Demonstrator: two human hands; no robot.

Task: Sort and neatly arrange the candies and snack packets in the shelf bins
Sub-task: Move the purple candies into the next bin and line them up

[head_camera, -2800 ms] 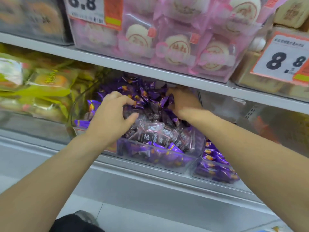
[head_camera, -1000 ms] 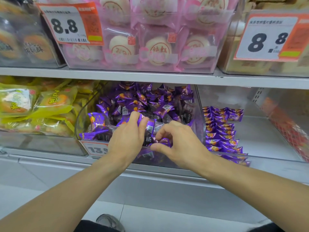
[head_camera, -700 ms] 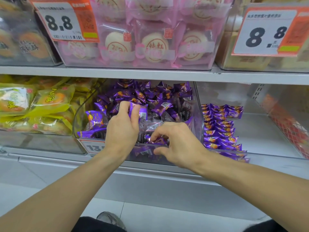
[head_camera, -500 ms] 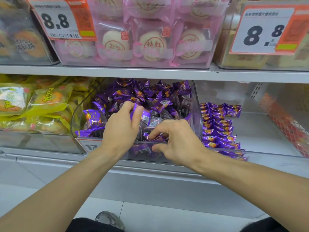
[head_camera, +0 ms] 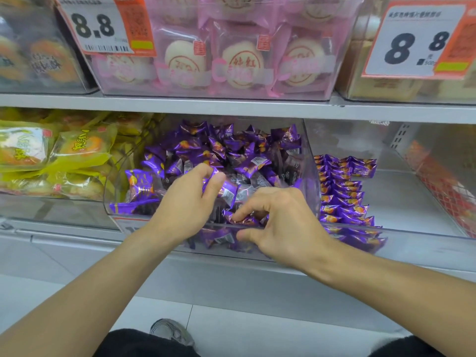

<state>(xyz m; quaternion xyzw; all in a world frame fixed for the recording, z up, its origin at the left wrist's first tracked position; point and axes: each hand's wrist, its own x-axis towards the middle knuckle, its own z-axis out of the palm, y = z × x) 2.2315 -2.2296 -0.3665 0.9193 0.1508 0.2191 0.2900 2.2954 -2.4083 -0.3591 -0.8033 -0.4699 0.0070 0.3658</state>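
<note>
A clear plastic bin [head_camera: 307, 161] on the lower shelf is heaped with purple candy packets [head_camera: 231, 148]. My left hand [head_camera: 185, 199] is inside the bin's front and grips one purple packet [head_camera: 226, 190] between thumb and fingers. My right hand [head_camera: 280, 222] is at the bin's front lip; its curled fingers pinch another purple packet [head_camera: 242, 220], with the thumb outside the front wall. In the bin to the right, purple packets lie in neat rows [head_camera: 342, 191].
Yellow snack packets [head_camera: 64, 155] fill the bin on the left. The upper shelf [head_camera: 231, 106] carries pink-wrapped round cakes [head_camera: 242, 60] and two 8.8 price tags [head_camera: 103, 27]. The right bin's floor [head_camera: 412, 202] is mostly bare. My shoe [head_camera: 172, 331] shows on the tiled floor.
My left hand has lifted slightly with a purple packet in its grip. My right hand stays at the bin's front, fingers curling onto a packet. The view has shifted a little.
</note>
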